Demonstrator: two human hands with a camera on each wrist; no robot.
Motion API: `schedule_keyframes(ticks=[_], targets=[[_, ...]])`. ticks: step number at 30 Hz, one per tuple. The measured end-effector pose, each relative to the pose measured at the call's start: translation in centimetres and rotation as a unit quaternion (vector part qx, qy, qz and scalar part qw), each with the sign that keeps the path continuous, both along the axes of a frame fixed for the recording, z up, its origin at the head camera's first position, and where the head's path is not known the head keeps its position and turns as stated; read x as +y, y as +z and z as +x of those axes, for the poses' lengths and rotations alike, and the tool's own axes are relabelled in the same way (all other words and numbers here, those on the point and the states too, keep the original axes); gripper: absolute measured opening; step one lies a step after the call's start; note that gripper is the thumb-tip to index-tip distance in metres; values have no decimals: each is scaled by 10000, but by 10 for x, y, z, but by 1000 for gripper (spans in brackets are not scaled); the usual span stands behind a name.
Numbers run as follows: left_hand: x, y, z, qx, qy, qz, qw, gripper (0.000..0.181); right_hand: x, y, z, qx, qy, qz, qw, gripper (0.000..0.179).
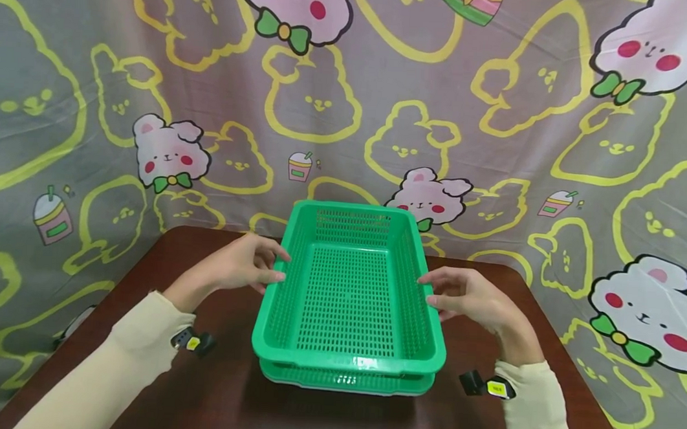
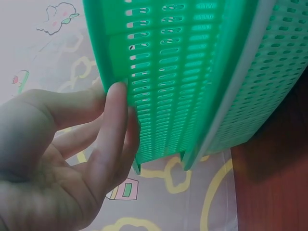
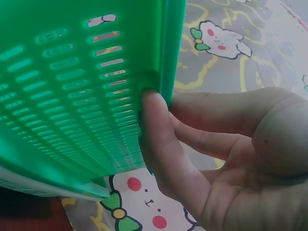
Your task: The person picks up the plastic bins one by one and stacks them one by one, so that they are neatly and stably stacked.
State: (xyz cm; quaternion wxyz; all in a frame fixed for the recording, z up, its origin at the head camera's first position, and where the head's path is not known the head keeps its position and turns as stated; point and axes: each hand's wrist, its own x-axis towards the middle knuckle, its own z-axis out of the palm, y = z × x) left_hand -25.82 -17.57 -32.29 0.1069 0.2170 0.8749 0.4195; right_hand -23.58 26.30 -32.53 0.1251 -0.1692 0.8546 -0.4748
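A green plastic basket [image 1: 347, 299] with slotted walls and floor stands in the middle of the head view, with nothing inside it. My left hand [image 1: 248, 261] pinches its left rim, thumb on top and fingers underneath against the slotted wall [image 2: 163, 86]. On the opposite side, my right hand [image 1: 467, 295] holds the right rim in the same way, fingertips under the lip [image 3: 171, 57]. Directly below, a second green basket [image 1: 346, 380] shows its front rim, and its slotted side [image 2: 269, 72] appears in the left wrist view. How deeply the two baskets nest is hidden.
Beneath the baskets is a dark red-brown table [image 1: 212, 389]. Behind and around it hangs a grey cloth [image 1: 334, 162] printed with cartoon bunnies and yellow outlines, close to the table's far edge. Small devices [image 1: 193, 341] are strapped to both wrists.
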Motion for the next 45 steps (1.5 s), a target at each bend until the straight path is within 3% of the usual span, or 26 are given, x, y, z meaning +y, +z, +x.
schedule_keyframes(ticks=[23,45], targets=[[4,-16,1,-46,82,-169,9998,39,-6,-18,2,-164,55,-71,9998,45],[8,-27,-2,-63,102,-301,9995,37,-6,-33,-3,-169,95,214,9996,42]])
